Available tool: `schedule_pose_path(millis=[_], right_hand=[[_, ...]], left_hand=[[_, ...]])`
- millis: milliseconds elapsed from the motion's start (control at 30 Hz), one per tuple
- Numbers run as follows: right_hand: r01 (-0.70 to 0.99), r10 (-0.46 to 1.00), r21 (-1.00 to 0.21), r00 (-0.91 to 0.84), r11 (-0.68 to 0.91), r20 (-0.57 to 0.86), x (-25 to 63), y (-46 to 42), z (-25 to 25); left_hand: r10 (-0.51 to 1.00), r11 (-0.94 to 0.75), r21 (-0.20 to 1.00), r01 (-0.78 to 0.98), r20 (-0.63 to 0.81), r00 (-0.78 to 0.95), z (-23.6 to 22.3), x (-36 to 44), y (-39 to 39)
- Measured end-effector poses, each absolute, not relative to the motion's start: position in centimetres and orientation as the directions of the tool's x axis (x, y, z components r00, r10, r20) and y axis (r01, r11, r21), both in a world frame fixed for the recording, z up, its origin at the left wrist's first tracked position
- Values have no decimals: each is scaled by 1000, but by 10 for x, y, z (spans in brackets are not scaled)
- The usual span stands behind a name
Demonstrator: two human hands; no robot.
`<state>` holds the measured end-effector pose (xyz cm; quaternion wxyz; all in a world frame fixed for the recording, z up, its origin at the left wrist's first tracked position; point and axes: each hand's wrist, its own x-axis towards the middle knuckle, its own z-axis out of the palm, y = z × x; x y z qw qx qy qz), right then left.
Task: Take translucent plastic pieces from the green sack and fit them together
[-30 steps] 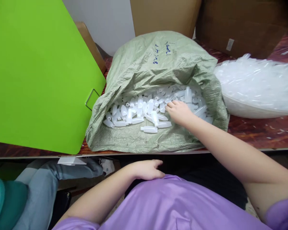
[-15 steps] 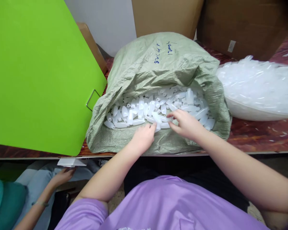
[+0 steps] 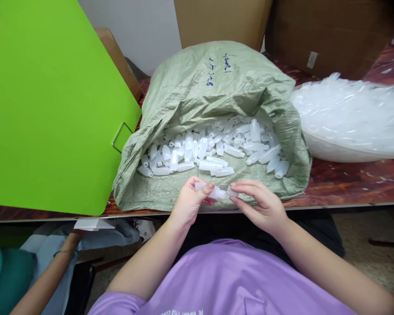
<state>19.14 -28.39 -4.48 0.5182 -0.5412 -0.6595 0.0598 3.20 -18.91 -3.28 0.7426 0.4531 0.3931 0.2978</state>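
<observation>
A green woven sack [image 3: 216, 87] lies open on the wooden table [image 3: 348, 183], full of several small white plastic bottles [image 3: 210, 148]. My left hand [image 3: 190, 203] is closed around one small white bottle [image 3: 213, 191] just in front of the sack's mouth, at the table's near edge. My right hand [image 3: 261, 205] pinches the other end of that bottle, where its neck is. Both hands meet over the sack's lower lip.
A bright green board [image 3: 49, 105] stands at the left, leaning over the table. A clear plastic bag [image 3: 351, 116] of more clear pieces lies at the right. Cardboard boxes [image 3: 315, 30] stand behind. Another person's arm [image 3: 49, 267] and a white paper [image 3: 92, 224] show at lower left.
My left hand rose from my lap to the sack. Both hands then drew back from the pile to the table's near edge with one bottle held between them.
</observation>
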Motion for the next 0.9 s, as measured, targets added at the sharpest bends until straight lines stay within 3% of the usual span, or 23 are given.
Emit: schedule_pose_path(millis=[100, 233, 433, 567, 633, 667, 733, 800, 867, 900], right_hand=[[667, 761, -603, 82, 438, 643, 189, -286, -42], [696, 752, -494, -99, 520, 652, 189, -289, -42], [675, 632, -191, -499, 713, 593, 198, -296, -27], [611, 538, -78, -621, 788, 570, 201, -296, -14], [640, 609, -161, -576, 751, 545, 198, -294, -13], [683, 697, -262, -496, 682, 518, 196, -293, -15], [720, 898, -551, -249, 422, 363, 191, -291, -20], [610, 996, -788, -30, 84, 83, 185, -290, -28], [479, 989, -866, 47, -143, -138, 181, -290, -35], [462, 984, -869, 72, -179, -164, 180, -291, -38]], left_hand=[[804, 404, 912, -72, -316, 504, -33, 29, -190], [720, 405, 913, 56, -356, 595, -29, 24, -188], [334, 572, 767, 292, -542, 771, -26, 13, -182], [193, 669, 652, 356, -616, 764, -26, 10, -180], [202, 661, 653, 370, -630, 750, -26, 10, -180], [232, 643, 675, 363, -623, 747, -26, 11, -180], [336, 560, 758, 334, -576, 745, -25, 12, -182], [443, 427, 847, 316, -500, 744, -24, 13, -186], [516, 313, 894, 320, -443, 733, -23, 15, -190], [545, 277, 905, 322, -424, 723, -22, 16, -191]])
